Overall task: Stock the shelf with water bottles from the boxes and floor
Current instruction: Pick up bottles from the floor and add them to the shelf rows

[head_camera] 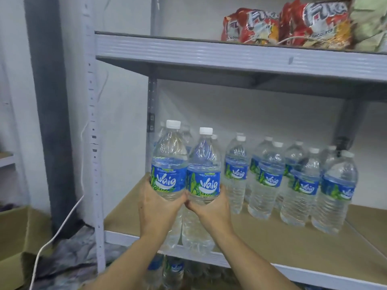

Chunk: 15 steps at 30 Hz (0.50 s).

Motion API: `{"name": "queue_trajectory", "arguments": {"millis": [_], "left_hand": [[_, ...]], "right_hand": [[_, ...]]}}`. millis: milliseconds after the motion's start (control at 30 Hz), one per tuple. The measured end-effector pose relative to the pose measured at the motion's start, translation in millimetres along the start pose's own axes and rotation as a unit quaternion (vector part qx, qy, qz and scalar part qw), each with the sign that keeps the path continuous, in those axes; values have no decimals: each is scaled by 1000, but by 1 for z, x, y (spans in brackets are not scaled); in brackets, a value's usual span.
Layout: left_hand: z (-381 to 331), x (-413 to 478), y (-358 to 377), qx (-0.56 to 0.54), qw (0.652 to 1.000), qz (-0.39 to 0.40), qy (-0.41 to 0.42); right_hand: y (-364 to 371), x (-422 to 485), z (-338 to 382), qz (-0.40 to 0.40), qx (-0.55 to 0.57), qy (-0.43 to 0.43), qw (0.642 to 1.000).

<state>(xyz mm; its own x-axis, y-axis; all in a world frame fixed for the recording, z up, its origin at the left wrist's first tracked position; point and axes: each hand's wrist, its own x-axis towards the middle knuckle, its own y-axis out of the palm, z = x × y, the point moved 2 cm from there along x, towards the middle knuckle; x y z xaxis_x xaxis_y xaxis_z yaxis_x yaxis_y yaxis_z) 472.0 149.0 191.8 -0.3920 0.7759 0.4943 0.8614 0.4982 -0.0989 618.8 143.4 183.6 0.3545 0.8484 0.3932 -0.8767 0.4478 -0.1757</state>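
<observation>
Shelf board (272, 237): brown top, grey front edge; taken as the landmark.
- An upper shelf (209, 51) is fixed above the board, and a tall open gap is left between the two.
- A slotted post (94, 143) is set at the board's front left corner.
- A cardboard box (12, 237) is seen below and left of the board, flaps open.
- Standing bottles (270, 181) are grouped upright on the board's middle and right, in rows from the back toward the front.
- Bare board is left in front of these rows and along the left side as far as the post.
- Red snack bags (293, 24) are laid on the upper shelf, above the board's right half.

Two more bottles are held upright over the board's front left edge, side by side and touching.
- The left bottle (169, 164) and right bottle (204, 174) both carry white caps and blue labels.
- Their bases are seen level with the front edge; whether they rest on the board cannot be told.
- A few caps are seen just behind them.
- The left hand (159, 206) is curled round the left bottle at the label's lower edge.
- The right hand (213, 208) is curled round the right bottle the same way.
- The hands are pressed together between the bottles.

Blurred lower bottles (173, 271) are seen under the board's front edge. A white cable (62, 222) is hung left of the post, down past the board.
</observation>
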Motion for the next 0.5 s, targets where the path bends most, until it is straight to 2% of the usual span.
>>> {"name": "queue_trajectory", "arguments": {"millis": [200,500], "left_hand": [[34,48,6,-6,1000,-15,6],[66,87,17,-3,998,-48,36]], "right_hand": [[50,41,-15,11,2,4,1000],[112,109,-43,-55,18,-31,998]]}}
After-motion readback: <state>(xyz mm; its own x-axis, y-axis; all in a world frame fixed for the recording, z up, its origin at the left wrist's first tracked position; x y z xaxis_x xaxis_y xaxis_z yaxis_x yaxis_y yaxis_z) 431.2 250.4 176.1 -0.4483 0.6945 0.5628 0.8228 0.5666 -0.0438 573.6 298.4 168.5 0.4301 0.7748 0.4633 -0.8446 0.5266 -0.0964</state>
